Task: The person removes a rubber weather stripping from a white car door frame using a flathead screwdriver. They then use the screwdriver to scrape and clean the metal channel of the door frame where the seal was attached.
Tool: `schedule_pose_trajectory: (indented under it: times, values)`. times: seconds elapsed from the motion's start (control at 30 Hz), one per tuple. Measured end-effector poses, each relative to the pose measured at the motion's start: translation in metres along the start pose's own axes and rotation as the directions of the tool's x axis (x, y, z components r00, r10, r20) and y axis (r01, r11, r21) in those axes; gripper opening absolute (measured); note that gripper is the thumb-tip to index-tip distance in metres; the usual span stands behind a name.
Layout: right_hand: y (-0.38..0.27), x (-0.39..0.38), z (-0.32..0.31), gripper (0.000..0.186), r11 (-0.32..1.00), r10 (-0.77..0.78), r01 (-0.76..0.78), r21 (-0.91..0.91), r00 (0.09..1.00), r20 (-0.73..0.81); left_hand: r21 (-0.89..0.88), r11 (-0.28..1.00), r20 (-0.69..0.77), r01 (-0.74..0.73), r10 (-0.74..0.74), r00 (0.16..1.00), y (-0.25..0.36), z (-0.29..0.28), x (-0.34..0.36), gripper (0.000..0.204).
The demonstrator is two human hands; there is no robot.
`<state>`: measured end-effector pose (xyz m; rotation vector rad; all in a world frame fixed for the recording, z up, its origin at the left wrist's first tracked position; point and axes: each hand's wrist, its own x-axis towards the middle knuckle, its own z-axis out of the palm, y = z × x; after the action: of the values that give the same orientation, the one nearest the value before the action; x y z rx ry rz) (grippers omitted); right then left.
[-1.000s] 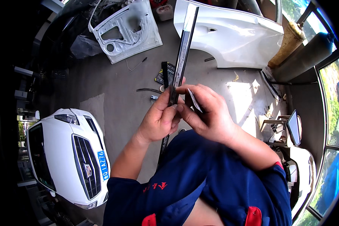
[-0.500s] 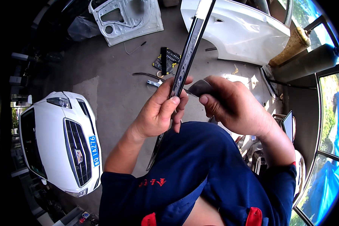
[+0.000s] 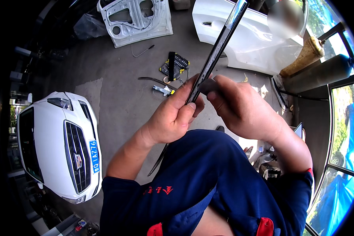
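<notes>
A long, narrow trim strip [image 3: 216, 53], glossy black with a bright upper end, slants across in front of me. My left hand [image 3: 171, 116] is closed round its middle, thumb on top. The lower end runs down past my left forearm beside my knee. Between the thumb and curled fingers of my right hand [image 3: 249, 108] is a dark grey flat piece with a rounded edge [image 3: 209, 86]; its exact kind is unclear. That piece meets the strip just above my left thumb, and my left fingertips behind the strip are partly hidden.
A white car [image 3: 47, 145] stands at left. Farther off are a bare door shell [image 3: 161, 33] and a white car door [image 3: 247, 53]. On the floor lie an open tool case [image 3: 181, 63], a tape roll [image 3: 166, 79] and a rod. Gas cylinders [image 3: 322, 74] lean at right.
My right hand has moved left, bringing the dark grey piece against the strip. The strip's upper end has tilted farther right. My left hand keeps its grip, and the view has shifted slightly.
</notes>
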<state>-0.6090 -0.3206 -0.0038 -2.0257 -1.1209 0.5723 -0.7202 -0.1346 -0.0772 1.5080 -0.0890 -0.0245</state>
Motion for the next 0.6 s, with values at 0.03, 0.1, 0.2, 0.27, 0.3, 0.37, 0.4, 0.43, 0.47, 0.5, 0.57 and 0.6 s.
schedule_pose_trajectory:
  times: [0.03, 0.1, 0.2, 0.27, 0.3, 0.37, 0.4, 0.43, 0.47, 0.5, 0.57, 0.6]
  values:
    - [0.002, -0.001, 0.001, 0.018, 1.000, 0.002, -0.002, -0.002, 1.000, -0.001, -0.061, 0.997, 0.026, 0.036, -0.034, 0.999, 0.006, 0.001, 0.001, 0.065]
    - [0.007, -0.002, 0.005, 0.023, 0.999, -0.034, 0.034, -0.024, 0.999, -0.031, -0.123, 0.990, 0.056, 0.071, -0.065, 0.996, 0.012, 0.003, 0.003, 0.064]
    - [0.011, -0.002, 0.004, 0.029, 0.999, -0.020, 0.020, -0.039, 1.000, 0.014, -0.176, 0.979, 0.132, 0.099, -0.076, 0.988, 0.016, 0.004, 0.002, 0.061]
    - [0.011, -0.002, 0.004, 0.030, 0.999, -0.014, 0.015, -0.045, 1.000, 0.011, -0.209, 0.957, 0.122, 0.201, -0.178, 0.976, 0.020, 0.007, 0.003, 0.058]
    - [0.010, -0.001, 0.005, 0.032, 0.999, -0.009, 0.010, -0.051, 1.000, 0.007, -0.209, 0.957, 0.121, 0.201, -0.179, 0.976, 0.018, 0.007, 0.003, 0.058]
    - [0.011, -0.002, 0.006, 0.033, 0.998, -0.022, 0.023, -0.051, 1.000, 0.017, -0.288, 0.938, 0.165, 0.191, -0.148, 0.975, 0.012, 0.006, 0.001, 0.057]
    - [0.011, -0.002, 0.006, 0.035, 0.998, -0.035, 0.036, -0.051, 0.999, 0.025, -0.290, 0.938, 0.163, 0.191, -0.148, 0.975, 0.012, 0.007, 0.001, 0.057]
    - [0.011, -0.002, 0.006, 0.035, 0.998, -0.035, 0.036, -0.051, 0.999, 0.029, -0.275, 0.942, 0.156, 0.191, -0.152, 0.976, 0.011, 0.009, 0.002, 0.057]
    - [0.011, -0.002, 0.005, 0.036, 0.997, -0.022, 0.025, -0.074, 0.999, 0.047, -0.261, 0.946, 0.149, 0.191, -0.156, 0.976, 0.010, 0.011, 0.003, 0.057]
    - [0.011, -0.001, 0.005, 0.037, 0.995, -0.009, 0.015, -0.096, 0.998, 0.065, -0.264, 0.946, 0.145, 0.190, -0.156, 0.977, 0.010, 0.011, 0.003, 0.057]
    - [0.013, -0.001, 0.006, 0.037, 0.995, -0.006, 0.015, -0.104, 0.997, 0.081, -0.183, 0.958, 0.161, 0.221, -0.193, 0.968, 0.012, 0.013, 0.004, 0.064]
    - [0.014, -0.001, 0.007, 0.036, 0.994, -0.001, 0.012, -0.110, 0.996, 0.094, -0.185, 0.958, 0.157, 0.220, -0.192, 0.969, 0.011, 0.013, 0.005, 0.064]
